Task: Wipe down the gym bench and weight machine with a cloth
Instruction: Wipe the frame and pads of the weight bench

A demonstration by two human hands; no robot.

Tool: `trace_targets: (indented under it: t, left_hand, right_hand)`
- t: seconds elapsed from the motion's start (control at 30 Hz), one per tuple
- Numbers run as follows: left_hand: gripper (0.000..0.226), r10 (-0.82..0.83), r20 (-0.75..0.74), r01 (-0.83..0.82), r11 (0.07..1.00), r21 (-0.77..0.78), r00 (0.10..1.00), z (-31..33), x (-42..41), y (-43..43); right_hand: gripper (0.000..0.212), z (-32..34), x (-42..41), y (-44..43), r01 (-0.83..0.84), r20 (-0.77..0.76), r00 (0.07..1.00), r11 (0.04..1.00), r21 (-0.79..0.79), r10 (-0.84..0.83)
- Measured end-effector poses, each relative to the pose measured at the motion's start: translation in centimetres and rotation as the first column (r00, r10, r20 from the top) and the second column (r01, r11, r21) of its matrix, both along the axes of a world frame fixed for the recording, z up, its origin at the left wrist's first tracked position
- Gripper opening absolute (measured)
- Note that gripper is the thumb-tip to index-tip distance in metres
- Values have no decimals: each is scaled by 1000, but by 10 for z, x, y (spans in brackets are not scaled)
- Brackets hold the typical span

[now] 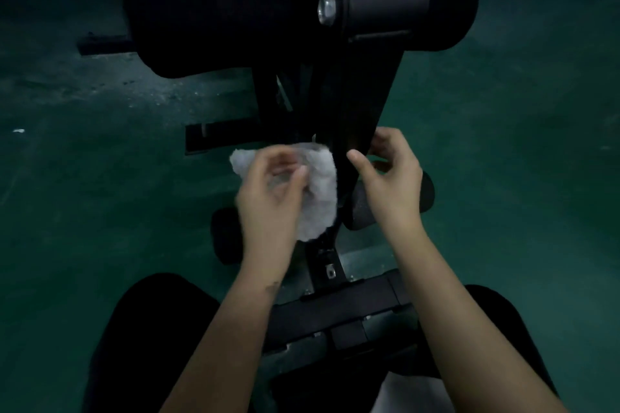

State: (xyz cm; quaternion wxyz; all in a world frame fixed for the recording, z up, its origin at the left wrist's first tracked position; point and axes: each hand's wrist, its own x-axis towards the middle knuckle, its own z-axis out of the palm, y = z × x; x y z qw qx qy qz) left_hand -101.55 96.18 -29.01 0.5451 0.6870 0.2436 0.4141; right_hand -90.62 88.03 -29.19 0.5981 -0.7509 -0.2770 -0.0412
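- While the view looks down past two bare forearms, the left hand (268, 188) holds a fluffy white cloth (318, 198), its fingers curled around the bunched fabric. This hand is blurred.
- The cloth bulges out past those fingers on both sides and hangs below them. Its right edge lies at the black upright post (352, 94) of the bench (342, 312).
- The right hand (389, 178) is just right of the cloth, across the post from it.
- Its thumb tip lies against the front of the post and its fingers curl loosely at the post's right edge, with a gap between thumb and fingers. Whether they grip the post cannot be told.
- Under the right palm, a small black foam roller (424, 193) sticks out to the right of the post. A matching roller (224, 235) shows beside the left wrist.
- Well above both sets of fingers, a large padded roller (208, 20) crosses the post.
- Below the wrists, the bench's dark frame runs toward the viewer between two legs in dark trousers (151, 329).
- Dark green floor (100, 178) lies all around.
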Motion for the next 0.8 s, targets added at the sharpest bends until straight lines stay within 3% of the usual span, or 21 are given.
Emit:
trace_targets:
  t: [0.07,0.27,0.4,0.67,0.8]
  left_hand:
    - [22,-53,-79,53,999,4,995,-14,19,-7]
    - [32,133,-74,-141,983,-120,988,-56,36,-19]
    - [24,185,-186,-206,973,-103,965,-66,41,-21]
    - [20,150,13,-151,984,94,989,-5,42,-17]
    - [23,133,42,-136,987,89,990,2,42,-15]
  right_hand:
    - [20,-2,0,1,30,9,999,999,9,-31]
    - [16,-5,2,1,34,42,999,999,-4,-34]
    - [17,-6,4,0,3,45,999,1000,-10,-3]
    - [22,-7,8,-1,-11,40,999,1000,-20,12]
    - [14,-11,-1,-9,-23,16,1000,999,36,23]
